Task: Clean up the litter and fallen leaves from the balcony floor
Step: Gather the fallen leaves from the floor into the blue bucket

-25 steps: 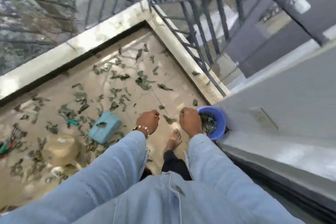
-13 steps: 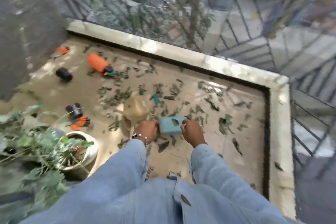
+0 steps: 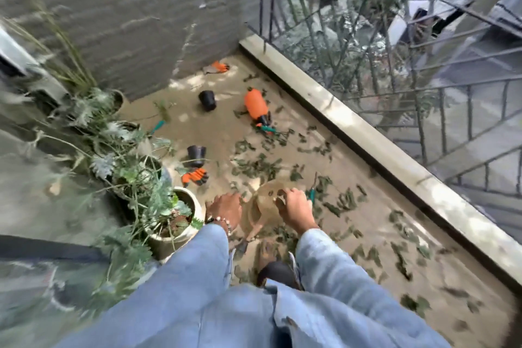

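Head view: teal box gone, tan hat (image 3: 265,203) now between hands.

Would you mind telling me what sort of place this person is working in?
Most likely a home balcony used for potted gardening. A metal railing on a stone curb edges the tiled floor, potted plants stand along one side, and fallen leaves lie around an orange spray bottle.

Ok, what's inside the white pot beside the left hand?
The white pot holds reddish soil and a leafy plant. Foliage covers most of the soil, so any litter in there can't be seen.
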Tool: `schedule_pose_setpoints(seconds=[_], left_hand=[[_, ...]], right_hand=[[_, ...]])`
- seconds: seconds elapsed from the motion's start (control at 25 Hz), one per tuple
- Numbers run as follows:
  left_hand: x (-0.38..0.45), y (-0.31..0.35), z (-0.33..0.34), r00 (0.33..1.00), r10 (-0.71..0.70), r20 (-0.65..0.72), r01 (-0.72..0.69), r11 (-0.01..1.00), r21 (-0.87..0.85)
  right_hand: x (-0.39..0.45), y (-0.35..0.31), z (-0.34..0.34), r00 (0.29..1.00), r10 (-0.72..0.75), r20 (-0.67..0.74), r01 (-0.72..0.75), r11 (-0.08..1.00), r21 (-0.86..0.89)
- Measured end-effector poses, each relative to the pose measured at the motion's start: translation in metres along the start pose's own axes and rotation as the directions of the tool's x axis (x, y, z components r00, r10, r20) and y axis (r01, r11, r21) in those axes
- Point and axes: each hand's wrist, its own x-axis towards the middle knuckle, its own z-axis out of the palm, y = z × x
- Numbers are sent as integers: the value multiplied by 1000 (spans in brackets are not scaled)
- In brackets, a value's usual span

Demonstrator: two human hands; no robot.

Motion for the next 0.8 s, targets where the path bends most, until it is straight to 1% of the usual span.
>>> schedule_pose_setpoints(seconds=[0.08,0.16,0.2,0.24,0.32,0.44,0.56,0.64,0.68,0.76,0.8], left_hand=[[29,-7,-12,999,-35,-25,35,999,8],[60,-14,-32,997,-61,-47,61,998,3],[74,-15,-42,993,-93,-74,93,996,-16],[91,-16,-55,987,-124,-101,121,992,-39],[124,-22,-70,981,-146,-127,137,987,-80],[161,-27,-88,971,-188,-149,172,978,-117],[218,-44,-106,966,-222,-130,202,968,-147],[265,-57,-115,972,-209,-109,192,970,-146],[293,-65,-122,977,-193,-88,181,974,-136],[342,-79,-138,981,-191,-31,182,968,-173],[369,-91,-149,982,-187,-26,179,966,-189]], right_hand=[[36,-7,-10,999,-35,4,35,999,17],[75,-14,-21,997,-61,39,60,998,24],[93,-20,-29,995,-71,64,70,997,15],[117,-23,-34,991,-108,74,109,994,-11],[158,-34,-47,989,-132,71,136,989,-52],[204,-57,-67,989,-60,134,63,998,-24],[263,-75,-64,986,-110,124,108,994,17],[306,-87,-59,987,-96,130,91,995,40],[330,-95,-58,987,-69,147,65,997,32],[372,-114,-64,987,-14,163,11,1000,17],[400,-125,-68,988,12,155,-14,1000,12]])
